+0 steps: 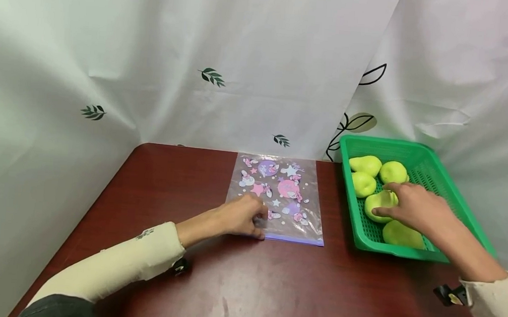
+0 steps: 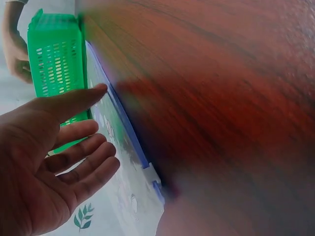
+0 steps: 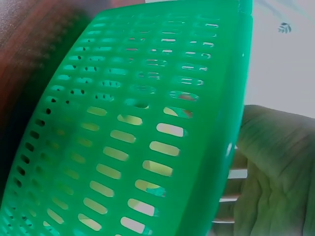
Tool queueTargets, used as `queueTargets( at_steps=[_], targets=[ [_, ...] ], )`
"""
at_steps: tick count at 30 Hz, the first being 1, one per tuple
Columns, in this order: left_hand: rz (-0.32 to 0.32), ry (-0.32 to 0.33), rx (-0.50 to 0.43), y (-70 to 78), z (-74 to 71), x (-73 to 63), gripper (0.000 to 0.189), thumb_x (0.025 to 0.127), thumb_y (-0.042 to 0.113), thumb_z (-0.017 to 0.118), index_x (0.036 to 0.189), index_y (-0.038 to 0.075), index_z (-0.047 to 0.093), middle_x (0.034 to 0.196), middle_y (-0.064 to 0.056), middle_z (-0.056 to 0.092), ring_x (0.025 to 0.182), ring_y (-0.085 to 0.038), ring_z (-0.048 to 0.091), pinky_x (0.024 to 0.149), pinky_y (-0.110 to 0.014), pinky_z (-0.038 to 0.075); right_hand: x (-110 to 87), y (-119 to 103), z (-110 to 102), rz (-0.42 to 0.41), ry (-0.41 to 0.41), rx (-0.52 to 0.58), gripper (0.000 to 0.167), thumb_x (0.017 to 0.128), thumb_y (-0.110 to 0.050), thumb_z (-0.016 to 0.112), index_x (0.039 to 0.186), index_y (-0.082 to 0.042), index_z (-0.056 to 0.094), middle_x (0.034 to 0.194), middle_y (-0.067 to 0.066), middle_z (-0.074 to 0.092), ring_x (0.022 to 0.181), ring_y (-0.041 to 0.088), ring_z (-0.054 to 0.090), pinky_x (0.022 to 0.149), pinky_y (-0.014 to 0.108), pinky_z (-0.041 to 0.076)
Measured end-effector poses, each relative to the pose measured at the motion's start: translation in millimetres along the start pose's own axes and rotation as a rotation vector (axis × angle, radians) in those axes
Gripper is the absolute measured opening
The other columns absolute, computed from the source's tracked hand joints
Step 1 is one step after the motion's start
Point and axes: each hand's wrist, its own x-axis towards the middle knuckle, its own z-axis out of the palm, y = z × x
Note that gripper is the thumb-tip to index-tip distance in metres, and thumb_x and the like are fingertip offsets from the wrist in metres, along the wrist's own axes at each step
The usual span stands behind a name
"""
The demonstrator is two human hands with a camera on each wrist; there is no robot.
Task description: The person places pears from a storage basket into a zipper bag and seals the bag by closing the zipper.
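Note:
A clear zip bag printed with pink and purple figures lies flat on the table, its purple zip strip facing me. My left hand is over the bag's near left part, fingers loosely bent and thumb by the strip; its palm holds nothing in the left wrist view. At the right, several yellow-green pears lie in a green basket. My right hand reaches over the basket, thumb and fingers spread about a middle pear. The basket wall hides its fingertips in the right wrist view.
The dark red-brown table extends in front of and left of the bag. White curtains with leaf prints hang behind and along both sides. The basket stands close to the right curtain, its slotted wall rising beside my right hand.

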Motion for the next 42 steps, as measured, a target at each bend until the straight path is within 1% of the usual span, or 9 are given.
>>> queueTargets(
  at_steps=[3, 7, 15, 24, 27, 32, 34, 39, 42],
  targets=[
    [0.013, -0.014, -0.028, -0.1, 3.8, 0.9, 0.035, 0.081, 0.038, 0.102, 0.089, 0.012, 0.08, 0.08, 0.003, 0.068, 0.075, -0.009, 0.054, 0.065, -0.027, 0.048, 2.3, -0.6, 2.4, -0.032, 0.011, -0.001, 0.078, 0.095, -0.044, 0.088, 0.148, 0.006, 0.063, 0.138, 0.038, 0.068, 0.127, 0.061, 0.065, 0.084, 0.077, 0.058],
    [-0.025, -0.063, -0.091, 16.3, -5.9, 2.9, 0.032, 0.082, 0.029, 0.103, 0.087, 0.009, 0.078, 0.074, 0.002, 0.063, 0.071, -0.007, 0.051, 0.063, -0.023, 0.043, 5.8, -0.9, 3.6, -0.058, 0.021, 0.001, 0.066, 0.094, -0.032, 0.09, 0.141, 0.007, 0.067, 0.13, 0.036, 0.071, 0.12, 0.057, 0.068, 0.082, 0.072, 0.06],
    [0.002, -0.122, -0.022, 24.3, -8.4, 11.3, 0.028, 0.087, 0.027, 0.099, 0.095, 0.008, 0.082, 0.082, 0.0, 0.074, 0.074, -0.005, 0.056, 0.068, -0.021, 0.05, 13.5, -0.3, 5.8, -0.119, 0.038, -0.002, 0.053, 0.092, -0.012, 0.089, 0.132, 0.015, 0.069, 0.118, 0.036, 0.073, 0.109, 0.056, 0.071, 0.082, 0.065, 0.062],
    [0.02, -0.159, 0.005, 29.3, -9.3, 19.2, 0.021, 0.089, 0.02, 0.096, 0.096, 0.008, 0.081, 0.085, -0.003, 0.073, 0.075, -0.008, 0.056, 0.068, -0.023, 0.048, 22.0, 5.1, 6.5, -0.228, 0.067, 0.01, 0.039, 0.09, 0.004, 0.085, 0.122, 0.021, 0.071, 0.105, 0.035, 0.075, 0.094, 0.052, 0.074, 0.076, 0.056, 0.063],
    [0.043, -0.16, -0.027, 25.5, -5.3, 20.7, 0.018, 0.089, 0.016, 0.095, 0.097, 0.008, 0.081, 0.086, -0.002, 0.073, 0.076, -0.01, 0.059, 0.07, -0.026, 0.052, 25.1, 6.5, 4.9, -0.234, 0.05, 0.02, 0.038, 0.09, 0.003, 0.086, 0.121, 0.02, 0.072, 0.105, 0.033, 0.077, 0.094, 0.052, 0.074, 0.076, 0.056, 0.063],
    [0.142, -0.137, -0.008, -5.2, 26.8, 27.6, 0.014, 0.091, 0.016, 0.089, 0.101, 0.016, 0.079, 0.088, 0.005, 0.07, 0.081, -0.008, 0.062, 0.074, -0.026, 0.055, 28.3, 7.4, 1.0, -0.202, -0.005, 0.046, 0.035, 0.091, 0.001, 0.086, 0.121, 0.016, 0.075, 0.111, 0.032, 0.079, 0.1, 0.054, 0.075, 0.081, 0.058, 0.065],
    [0.17, -0.133, -0.016, -7.4, 29.0, 28.0, 0.015, 0.092, 0.012, 0.084, 0.105, 0.016, 0.078, 0.088, 0.005, 0.07, 0.082, -0.007, 0.063, 0.075, -0.024, 0.056, 29.7, 7.2, -0.1, -0.192, -0.018, 0.059, 0.035, 0.092, 0.0, 0.085, 0.122, 0.015, 0.076, 0.113, 0.032, 0.079, 0.101, 0.054, 0.075, 0.08, 0.057, 0.065],
    [0.198, -0.156, -0.096, 20.1, 2.2, 22.0, 0.025, 0.094, -0.009, 0.069, 0.112, 0.009, 0.073, 0.091, -0.004, 0.072, 0.085, -0.011, 0.065, 0.077, -0.022, 0.054, 30.7, 6.4, -1.4, -0.18, -0.031, 0.071, 0.035, 0.092, 0.0, 0.083, 0.122, 0.015, 0.076, 0.116, 0.034, 0.079, 0.102, 0.055, 0.074, 0.079, 0.056, 0.064],
    [0.226, -0.16, -0.075, 25.0, -2.0, 21.5, 0.024, 0.095, -0.012, 0.066, 0.106, 0.008, 0.07, 0.092, -0.005, 0.069, 0.086, -0.012, 0.062, 0.078, -0.022, 0.052, 30.0, 5.2, -1.8, -0.173, -0.038, 0.072, 0.036, 0.091, 0.001, 0.082, 0.123, 0.016, 0.076, 0.118, 0.035, 0.078, 0.102, 0.054, 0.075, 0.078, 0.053, 0.064]
  ],
)
